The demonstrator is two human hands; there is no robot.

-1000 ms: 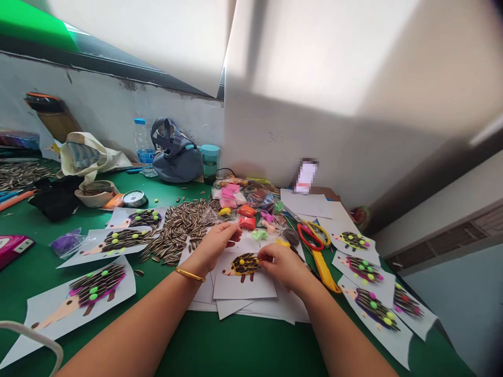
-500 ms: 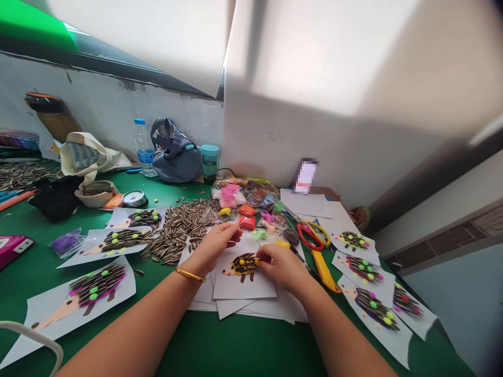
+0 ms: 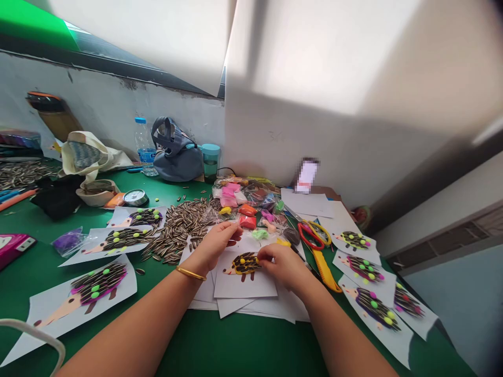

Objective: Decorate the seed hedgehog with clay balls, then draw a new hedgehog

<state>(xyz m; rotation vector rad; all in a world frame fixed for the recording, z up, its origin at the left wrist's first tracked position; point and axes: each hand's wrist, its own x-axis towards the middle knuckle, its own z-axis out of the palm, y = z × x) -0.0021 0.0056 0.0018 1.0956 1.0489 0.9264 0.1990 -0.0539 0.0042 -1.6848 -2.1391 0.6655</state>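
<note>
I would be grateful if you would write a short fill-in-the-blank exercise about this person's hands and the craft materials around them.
The right hand touches a paper hedgehog whose snout points ____. A thin gold bangle circles the person's ____ wrist. Beyond the left hand lies a heap of black-and-white striped ____. A yellow utility knife lies beside yellow and ____ scissor handles.

left; left; sunflower seeds; red

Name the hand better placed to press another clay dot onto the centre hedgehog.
Right, probably: the right hand sits at the edge of the hedgehog, within easy reach of its body. The left hand lies further off, nearer the red clay.
</note>
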